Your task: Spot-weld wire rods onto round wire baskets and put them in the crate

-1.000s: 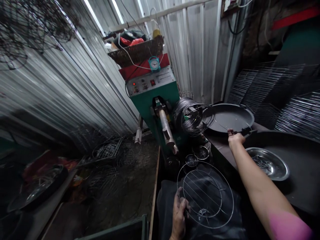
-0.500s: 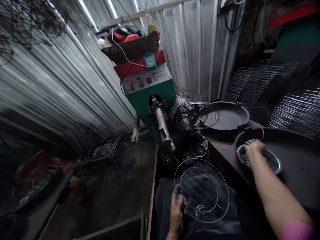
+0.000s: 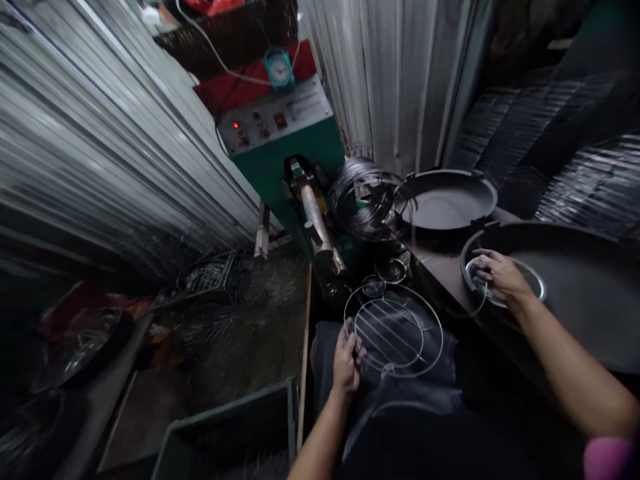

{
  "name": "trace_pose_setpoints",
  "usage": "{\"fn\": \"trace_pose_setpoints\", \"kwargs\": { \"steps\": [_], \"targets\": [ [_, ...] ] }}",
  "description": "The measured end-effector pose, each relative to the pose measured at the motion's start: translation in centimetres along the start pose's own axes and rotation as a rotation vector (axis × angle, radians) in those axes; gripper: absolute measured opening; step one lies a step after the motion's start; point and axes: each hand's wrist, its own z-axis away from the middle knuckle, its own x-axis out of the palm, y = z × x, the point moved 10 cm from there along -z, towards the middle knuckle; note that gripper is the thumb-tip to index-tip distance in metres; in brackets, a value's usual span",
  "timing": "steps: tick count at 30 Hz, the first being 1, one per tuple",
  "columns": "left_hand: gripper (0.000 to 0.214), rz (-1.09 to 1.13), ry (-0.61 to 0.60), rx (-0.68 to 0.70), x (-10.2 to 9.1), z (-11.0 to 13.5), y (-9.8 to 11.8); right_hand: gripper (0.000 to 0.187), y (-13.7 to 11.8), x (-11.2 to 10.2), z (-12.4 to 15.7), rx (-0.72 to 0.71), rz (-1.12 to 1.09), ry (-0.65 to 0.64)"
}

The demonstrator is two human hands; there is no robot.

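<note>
My left hand (image 3: 349, 357) is closed round the left edge of a round wire rack (image 3: 389, 331), two rings joined by straight cross wires. The rack is tilted above a dark cloth (image 3: 440, 370) on my lap. Small metal pieces (image 3: 388, 368) show at its near edge. Over at the right, my right hand (image 3: 501, 277) is above a shiny metal bowl (image 3: 537, 285), with bent fingers drawn together. A thin pale strand shows just under them; whatever is pinched there is too small and blurred to name. The hand hides much of the bowl's inside.
A green machine (image 3: 280, 150) with a metal arm (image 3: 317, 223) stands ahead, beside a coil of wire (image 3: 363, 200). The bowl sits in a large dark pan (image 3: 595, 293); another pan (image 3: 445, 200) lies behind. A green crate (image 3: 230, 407) is at lower left.
My view has tipped down and shifted. My right hand has lifted from inside the metal bowl to just above it. My left hand still holds the wire rack, now tilted flatter.
</note>
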Motion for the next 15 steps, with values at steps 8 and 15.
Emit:
{"fn": "trace_pose_setpoints", "kwargs": {
  "steps": [8, 15],
  "targets": [
    [0.068, 0.16, 0.01, -0.1, 0.3, -1.6, -1.1, 0.04, 7.5, 14.0, 6.0, 0.306, 0.424, -0.601],
    [0.063, 0.282, 0.024, -0.101, -1.5, -1.5, -2.2, 0.034, 9.8, 14.6, 0.5, 0.12, 0.789, -0.577]
  ]
}}
